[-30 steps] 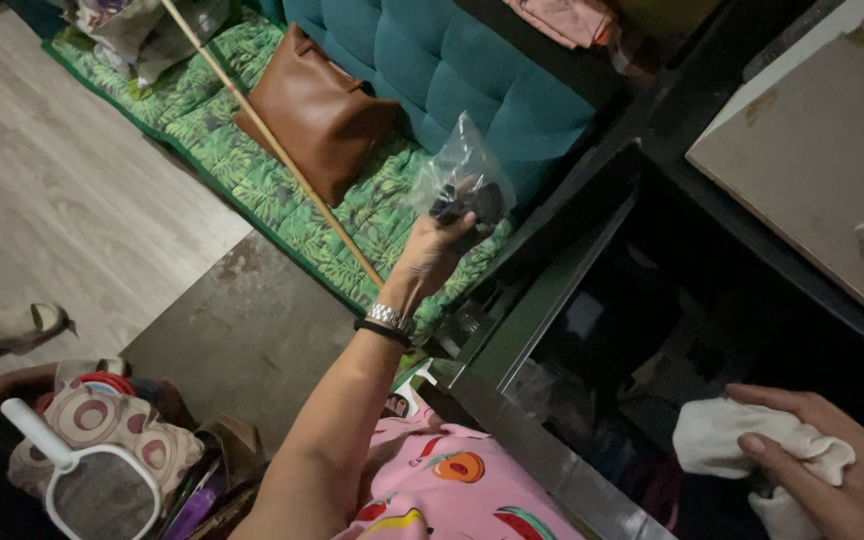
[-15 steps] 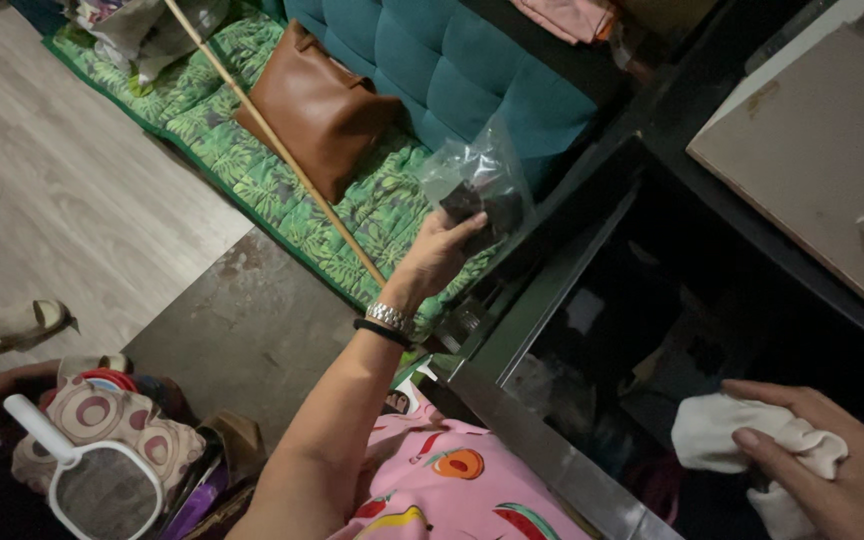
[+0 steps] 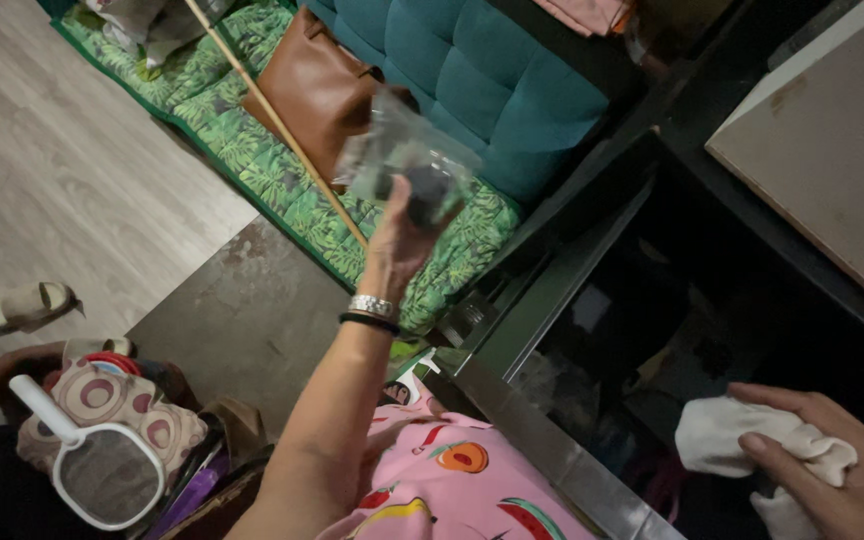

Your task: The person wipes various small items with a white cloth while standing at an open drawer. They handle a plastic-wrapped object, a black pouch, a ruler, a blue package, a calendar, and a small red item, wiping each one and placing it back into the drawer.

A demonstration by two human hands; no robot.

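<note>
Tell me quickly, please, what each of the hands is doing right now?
Left hand: closed, holding up a clear plastic bag with something dark inside.
Right hand: closed on a white cloth.

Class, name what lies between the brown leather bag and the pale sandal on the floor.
In the head view: a thin wooden stick, the green leaf-print mat, then wood-look floor.

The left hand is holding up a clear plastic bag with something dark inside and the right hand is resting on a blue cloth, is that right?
Not quite. The cloth under the right hand is white, not blue; the head view shows it at the lower right. The rest stands: the left hand holds up a clear plastic bag with something dark inside.
</note>
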